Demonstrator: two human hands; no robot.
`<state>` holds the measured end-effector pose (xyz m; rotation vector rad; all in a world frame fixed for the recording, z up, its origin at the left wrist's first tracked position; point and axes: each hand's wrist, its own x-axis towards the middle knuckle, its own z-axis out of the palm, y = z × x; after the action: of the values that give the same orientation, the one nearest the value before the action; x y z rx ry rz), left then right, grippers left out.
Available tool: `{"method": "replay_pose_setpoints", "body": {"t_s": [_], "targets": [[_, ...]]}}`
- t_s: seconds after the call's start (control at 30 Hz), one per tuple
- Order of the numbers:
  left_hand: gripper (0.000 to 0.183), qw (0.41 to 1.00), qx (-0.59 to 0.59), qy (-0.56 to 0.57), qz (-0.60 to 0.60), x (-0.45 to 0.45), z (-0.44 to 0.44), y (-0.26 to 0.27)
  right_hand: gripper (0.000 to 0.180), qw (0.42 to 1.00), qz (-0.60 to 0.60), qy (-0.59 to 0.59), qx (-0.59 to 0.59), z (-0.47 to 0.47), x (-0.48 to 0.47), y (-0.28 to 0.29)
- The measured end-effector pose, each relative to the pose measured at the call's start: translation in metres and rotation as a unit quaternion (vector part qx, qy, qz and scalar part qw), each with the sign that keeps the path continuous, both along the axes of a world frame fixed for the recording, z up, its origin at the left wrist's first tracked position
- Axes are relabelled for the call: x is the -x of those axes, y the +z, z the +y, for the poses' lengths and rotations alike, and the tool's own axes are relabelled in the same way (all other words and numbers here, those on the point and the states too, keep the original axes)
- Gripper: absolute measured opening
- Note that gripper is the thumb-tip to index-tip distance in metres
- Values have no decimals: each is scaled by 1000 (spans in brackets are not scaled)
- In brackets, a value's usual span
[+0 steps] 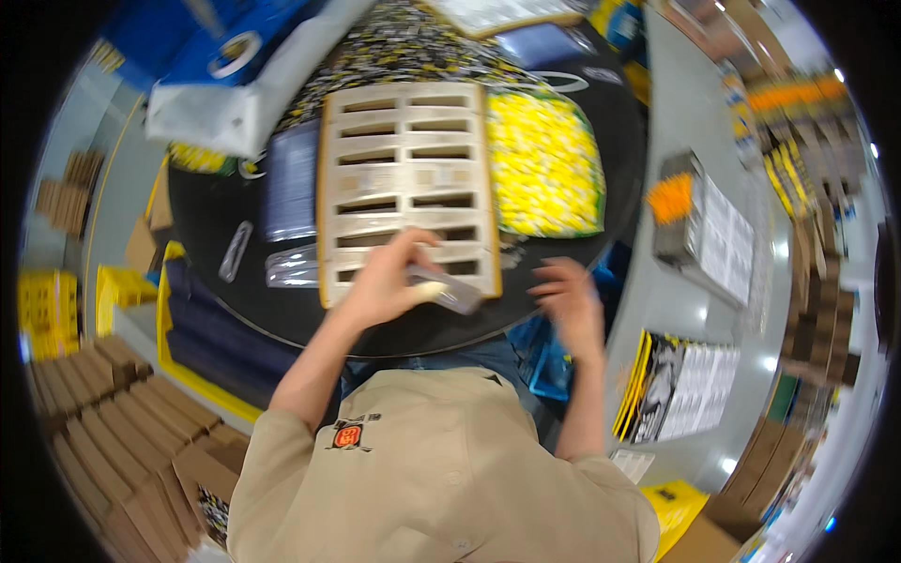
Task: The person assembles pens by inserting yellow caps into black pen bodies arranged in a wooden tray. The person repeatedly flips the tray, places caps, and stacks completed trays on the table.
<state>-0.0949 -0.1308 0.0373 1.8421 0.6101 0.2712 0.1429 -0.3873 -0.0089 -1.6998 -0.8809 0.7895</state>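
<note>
My left hand (383, 278) holds a small clear plastic case or sleeve (461, 292) above the near edge of a slotted pale tray (402, 190). The thumb looks pale yellow, as if covered. Two columns of slots run along the tray, and its long sides are edged in yellow-brown. To the right, past the table's near rim, my right hand (574, 306) is raised with fingers spread, blurred and holding nothing I can see. Small yellow and white pieces fill a bag or shallow container (545, 165) against the tray's right side.
Stacked clear plastic sleeves (291, 183) lie left of the tray on the round black table (281, 317). One clear sleeve (236, 251) lies apart. Many black, yellow and white pieces (401, 53) cover the far side. A blue bin (549, 366) is below the rim.
</note>
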Motion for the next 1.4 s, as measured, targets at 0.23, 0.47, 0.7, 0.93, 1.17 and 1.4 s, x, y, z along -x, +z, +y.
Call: {"method": "replay_pose_setpoints", "body": {"t_s": [0.23,0.47,0.7,0.93,1.17,1.4], "targets": [[30,910,210,267,-238,9,55,-17,23,977,-127,166,-30,244,86,25],[24,932,58,348,-82,8,153,-25,10,867,-272,313,-276,403,39,-2],[28,924,138,345,-89,-3,164,-46,14,886,-373,258,-100,420,28,22],[30,897,283,316,-128,4,141,-50,14,877,-313,332,-147,404,33,-19],[25,920,154,349,-93,14,135,-46,27,852,-463,166,-179,394,42,11],[25,923,188,322,-98,24,99,-41,12,868,-415,247,-115,352,75,27]]}}
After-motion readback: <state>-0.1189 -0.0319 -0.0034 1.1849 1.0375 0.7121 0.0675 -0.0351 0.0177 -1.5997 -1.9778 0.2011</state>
